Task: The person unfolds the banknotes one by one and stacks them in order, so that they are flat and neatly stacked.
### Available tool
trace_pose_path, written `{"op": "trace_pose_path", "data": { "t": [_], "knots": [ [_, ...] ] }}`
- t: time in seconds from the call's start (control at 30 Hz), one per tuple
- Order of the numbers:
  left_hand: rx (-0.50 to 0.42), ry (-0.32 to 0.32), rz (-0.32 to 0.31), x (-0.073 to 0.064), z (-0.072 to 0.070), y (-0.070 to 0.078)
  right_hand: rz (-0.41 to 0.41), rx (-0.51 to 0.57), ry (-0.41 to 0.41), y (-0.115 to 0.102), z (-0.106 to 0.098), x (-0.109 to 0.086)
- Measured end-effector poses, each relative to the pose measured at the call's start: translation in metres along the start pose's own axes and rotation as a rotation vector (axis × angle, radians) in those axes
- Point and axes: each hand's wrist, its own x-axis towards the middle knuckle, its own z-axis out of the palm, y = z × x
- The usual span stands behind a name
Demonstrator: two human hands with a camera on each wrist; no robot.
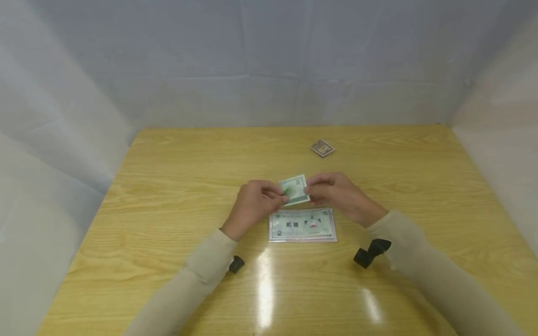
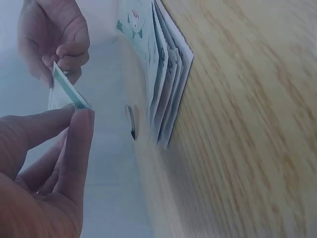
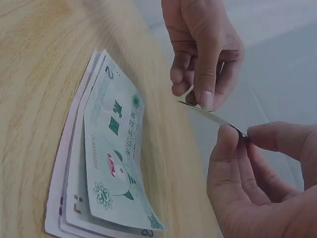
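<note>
A green play banknote [image 1: 296, 191], folded to about half its length and marked with a 2, is held above the table between both hands. My left hand [image 1: 257, 200] pinches its left side between thumb and fingers. At the opposite edge, my right hand [image 1: 336, 193] grips it the same way. Just below the hands lies a stack of play banknotes [image 1: 302, 226]; its top note is green with a cartoon face. Seen from the right wrist, the stacked notes [image 3: 116, 144] are slightly fanned and bowed, with pinkish ones underneath.
Toward the back of the wooden table [image 1: 189, 163] lies a small folded brown note [image 1: 322, 148]. Pale cloth [image 1: 269, 60] hangs behind the table and along both sides. Black wrist mounts [image 1: 371, 252] stick out under the sleeves.
</note>
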Motion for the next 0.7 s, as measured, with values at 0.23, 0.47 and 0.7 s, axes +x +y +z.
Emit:
{"op": "trace_pose_path", "data": {
  "t": [0.23,0.47,0.7],
  "knots": [
    [0.045,-0.029,0.094,0.001,0.004,0.003,-0.023,0.027,-0.025,-0.002,0.006,-0.003],
    [-0.032,-0.076,0.110,-0.002,0.005,0.006,-0.036,0.068,-0.057,0.001,0.013,-0.004],
    [-0.155,-0.100,0.084,-0.004,0.006,0.009,-0.033,0.074,-0.067,0.000,0.015,-0.004]
  ]
}}
